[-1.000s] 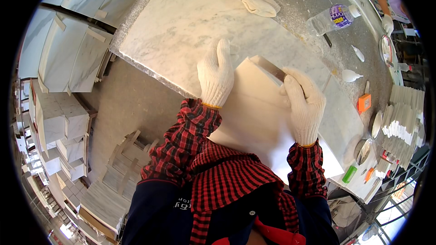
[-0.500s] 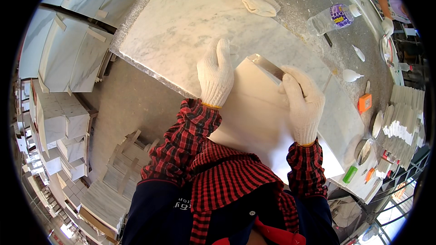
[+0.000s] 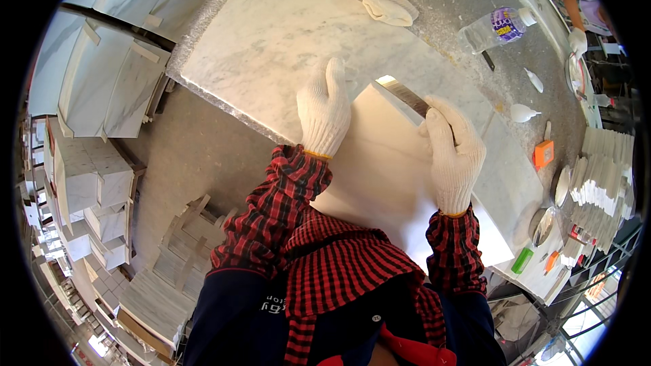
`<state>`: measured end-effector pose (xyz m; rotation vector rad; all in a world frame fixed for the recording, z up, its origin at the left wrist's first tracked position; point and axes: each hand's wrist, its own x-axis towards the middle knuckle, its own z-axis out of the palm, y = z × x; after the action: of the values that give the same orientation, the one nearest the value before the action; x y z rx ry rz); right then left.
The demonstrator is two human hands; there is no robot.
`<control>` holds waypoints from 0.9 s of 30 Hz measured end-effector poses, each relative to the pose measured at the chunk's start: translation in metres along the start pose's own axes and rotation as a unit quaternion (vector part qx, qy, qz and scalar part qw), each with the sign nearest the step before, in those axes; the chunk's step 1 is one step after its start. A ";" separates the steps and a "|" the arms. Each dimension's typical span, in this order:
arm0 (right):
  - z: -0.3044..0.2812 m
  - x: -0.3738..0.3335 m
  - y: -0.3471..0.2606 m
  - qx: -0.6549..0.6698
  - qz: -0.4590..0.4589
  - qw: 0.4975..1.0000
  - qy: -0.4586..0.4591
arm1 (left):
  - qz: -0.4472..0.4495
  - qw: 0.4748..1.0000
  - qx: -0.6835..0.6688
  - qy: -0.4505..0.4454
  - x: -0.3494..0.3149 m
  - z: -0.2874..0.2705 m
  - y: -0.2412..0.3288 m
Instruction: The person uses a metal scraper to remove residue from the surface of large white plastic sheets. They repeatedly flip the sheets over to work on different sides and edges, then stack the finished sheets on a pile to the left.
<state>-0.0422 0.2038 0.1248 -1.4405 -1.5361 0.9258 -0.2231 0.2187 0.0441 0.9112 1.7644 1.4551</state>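
A pale marble tile [image 3: 376, 156] lies in front of me over a larger white-and-grey marble slab [image 3: 271, 34]. My right hand [image 3: 454, 152], in a white knit glove, closes round a flat metal scraper blade [image 3: 405, 97]. The blade runs along the tile's upper right edge, its bright end at the far corner. Beside the tile's left edge, my gloved left hand [image 3: 324, 108] rests with its fingers stretched out and the thumb alongside them. Its fingertips point away from me over the large slab.
Beyond the slab are a folded white glove [image 3: 390, 7], a plastic bottle [image 3: 498, 29] and small white squeeze bottles [image 3: 523, 113]. An orange tool [image 3: 544, 154] and a green block [image 3: 522, 260] lie to the right. Stacked tiles [image 3: 603, 183] stand behind. A co-worker's gloved hand [image 3: 578, 41] shows upper right.
The scraper blade has tilted and shifted slightly right along the tile's edge, its end now catching light. My left hand has barely moved.
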 end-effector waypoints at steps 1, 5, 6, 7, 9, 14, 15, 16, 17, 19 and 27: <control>0.000 -0.001 -0.002 0.001 0.006 1.000 0.004 | -0.012 1.000 0.015 -0.015 0.000 -0.002 0.003; -0.004 -0.004 -0.004 -0.001 0.017 0.999 0.033 | -0.029 0.996 0.062 -0.052 0.000 -0.008 0.011; -0.005 -0.006 -0.004 0.000 0.016 0.999 0.042 | -0.026 0.996 0.071 -0.052 0.000 -0.008 0.011; -0.007 -0.009 -0.003 0.002 0.021 0.998 0.052 | -0.008 0.997 0.063 -0.034 0.000 -0.006 0.008; -0.012 -0.016 -0.002 0.006 0.029 0.997 0.072 | 0.029 0.998 0.046 0.004 0.001 -0.001 0.001; -0.023 -0.040 0.001 0.014 0.082 0.992 0.098 | 0.022 0.999 0.041 0.000 -0.001 -0.001 0.010; -0.024 -0.044 0.000 -0.012 0.083 0.991 0.105 | 0.018 0.999 0.051 -0.003 -0.003 -0.001 0.015; -0.025 -0.045 -0.002 -0.015 0.081 0.992 0.091 | 0.007 0.998 0.061 -0.019 -0.003 -0.003 0.014; -0.027 -0.045 -0.004 -0.018 0.079 0.994 0.078 | -0.004 0.997 0.070 -0.036 -0.001 -0.004 0.012; -0.031 -0.040 -0.002 -0.020 0.079 0.996 0.038 | -0.015 0.995 0.081 -0.050 0.002 -0.006 0.008; -0.034 0.028 -0.022 -0.003 0.027 0.995 -0.094 | -0.021 0.998 0.048 -0.039 0.002 -0.003 0.004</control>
<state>-0.0196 0.2293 0.1607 -1.4381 -1.6434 1.1158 -0.2268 0.2194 0.0481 0.9614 1.7979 1.2993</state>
